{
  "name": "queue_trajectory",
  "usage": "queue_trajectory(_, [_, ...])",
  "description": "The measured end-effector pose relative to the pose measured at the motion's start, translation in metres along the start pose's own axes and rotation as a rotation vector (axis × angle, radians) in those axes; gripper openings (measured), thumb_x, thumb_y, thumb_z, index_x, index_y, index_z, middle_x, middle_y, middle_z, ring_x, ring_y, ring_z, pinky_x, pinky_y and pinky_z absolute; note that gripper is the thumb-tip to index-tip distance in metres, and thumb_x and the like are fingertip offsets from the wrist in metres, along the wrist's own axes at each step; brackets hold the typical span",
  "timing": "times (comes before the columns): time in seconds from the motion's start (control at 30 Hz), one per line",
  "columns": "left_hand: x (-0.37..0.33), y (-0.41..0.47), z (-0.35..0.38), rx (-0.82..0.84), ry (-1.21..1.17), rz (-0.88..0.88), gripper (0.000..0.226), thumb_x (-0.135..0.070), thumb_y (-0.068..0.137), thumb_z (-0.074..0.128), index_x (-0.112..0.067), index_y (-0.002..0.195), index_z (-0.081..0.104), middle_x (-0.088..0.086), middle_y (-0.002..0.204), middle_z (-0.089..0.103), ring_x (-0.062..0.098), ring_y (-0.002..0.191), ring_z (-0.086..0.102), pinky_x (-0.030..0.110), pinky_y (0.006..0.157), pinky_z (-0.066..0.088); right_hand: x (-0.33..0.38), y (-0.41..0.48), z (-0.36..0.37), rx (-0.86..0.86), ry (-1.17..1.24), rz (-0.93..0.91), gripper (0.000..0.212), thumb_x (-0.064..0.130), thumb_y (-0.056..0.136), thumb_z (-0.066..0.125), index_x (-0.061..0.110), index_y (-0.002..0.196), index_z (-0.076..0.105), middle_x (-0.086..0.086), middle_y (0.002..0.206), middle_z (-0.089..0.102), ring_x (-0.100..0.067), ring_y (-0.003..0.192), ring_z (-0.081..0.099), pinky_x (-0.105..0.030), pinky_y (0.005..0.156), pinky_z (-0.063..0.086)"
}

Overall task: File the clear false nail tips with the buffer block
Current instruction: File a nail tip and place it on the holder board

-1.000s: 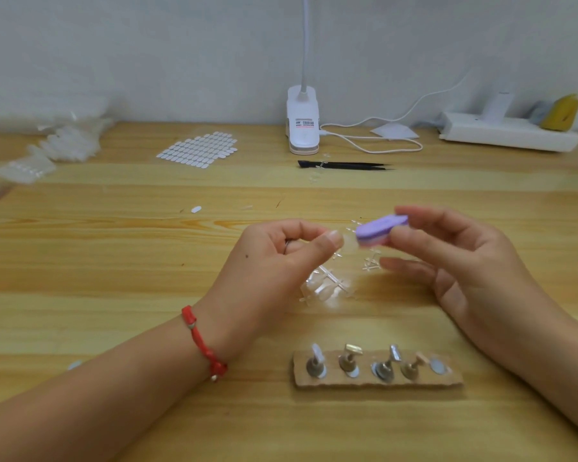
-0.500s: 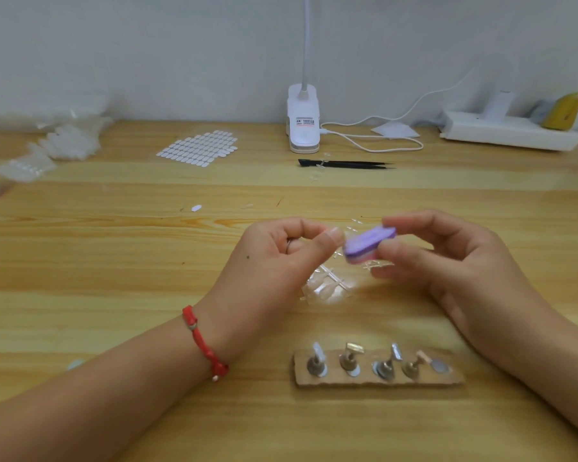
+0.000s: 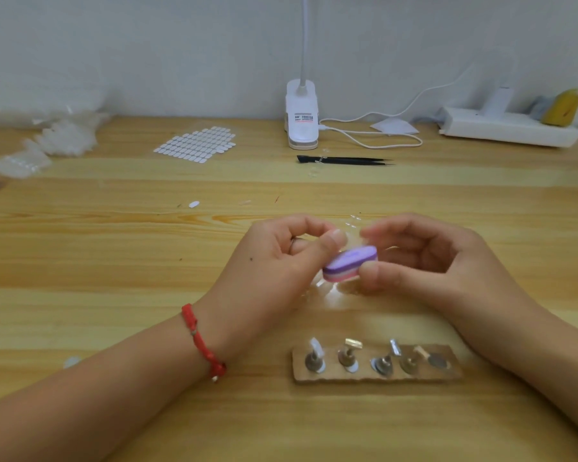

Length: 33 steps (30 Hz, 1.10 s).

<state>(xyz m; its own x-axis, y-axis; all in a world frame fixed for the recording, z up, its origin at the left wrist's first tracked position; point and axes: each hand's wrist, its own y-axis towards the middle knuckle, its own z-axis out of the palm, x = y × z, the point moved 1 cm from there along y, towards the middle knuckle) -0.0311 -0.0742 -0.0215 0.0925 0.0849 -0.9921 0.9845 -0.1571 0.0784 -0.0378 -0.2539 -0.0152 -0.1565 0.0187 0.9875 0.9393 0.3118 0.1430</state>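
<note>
One buffer block (image 3: 350, 264), lower, nearer left hand (image 3: 274, 261)

The only print in view is a small label (image 3: 303, 117) on the front of the white clip lamp base (image 3: 301, 135). It seems to carry a red line of characters above darker ones. All of it is too small and blurred to read.
</note>
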Motion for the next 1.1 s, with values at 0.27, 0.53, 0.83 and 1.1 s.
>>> queue_trajectory(0.27, [-0.001, -0.001, 0.001, -0.008, 0.004, 0.007, 0.012, -0.020, 0.089, 0.061, -0.011, 0.084, 0.066, -0.014, 0.040, 0.027, 0.001, 0.033, 0.024, 0.009, 0.037, 0.023, -0.003, 0.005, -0.012, -0.142, 0.283, 0.056, 0.037, 0.017, 0.049, 0.083, 0.017, 0.086, 0.080, -0.006, 0.082, 0.075, -0.019, 0.075, 0.073, -0.022, 0.067, 0.057])
queue_trajectory(0.53, [-0.002, -0.003, 0.003, 0.010, 0.058, 0.051, 0.011, -0.022, 0.088, 0.062, -0.015, 0.080, 0.066, -0.013, 0.041, 0.027, 0.004, 0.038, 0.022, 0.012, 0.040, 0.024, -0.004, 0.006, -0.010, -0.143, 0.262, 0.049, 0.038, 0.021, 0.052, 0.077, 0.016, 0.090, 0.079, -0.007, 0.081, 0.075, -0.018, 0.072, 0.073, -0.022, 0.064, 0.057])
queue_trajectory(0.83, [-0.003, -0.003, 0.005, 0.070, 0.083, 0.047, 0.014, -0.021, 0.087, 0.063, -0.017, 0.074, 0.065, -0.013, 0.042, 0.028, 0.004, 0.039, 0.022, 0.013, 0.041, 0.023, -0.005, 0.004, -0.010, -0.102, 0.138, 0.045, 0.032, 0.029, 0.057, 0.078, 0.022, 0.089, 0.080, -0.005, 0.086, 0.076, -0.014, 0.075, 0.071, -0.024, 0.070, 0.057])
queue_trajectory(1.1, [-0.004, -0.005, 0.006, 0.078, 0.050, 0.061, 0.012, -0.019, 0.087, 0.063, -0.016, 0.076, 0.066, -0.012, 0.044, 0.027, 0.004, 0.040, 0.022, 0.011, 0.042, 0.026, -0.004, 0.006, -0.009, -0.082, 0.201, 0.069, 0.038, 0.028, 0.058, 0.076, 0.025, 0.095, 0.079, -0.005, 0.090, 0.076, -0.014, 0.077, 0.072, -0.022, 0.067, 0.056])
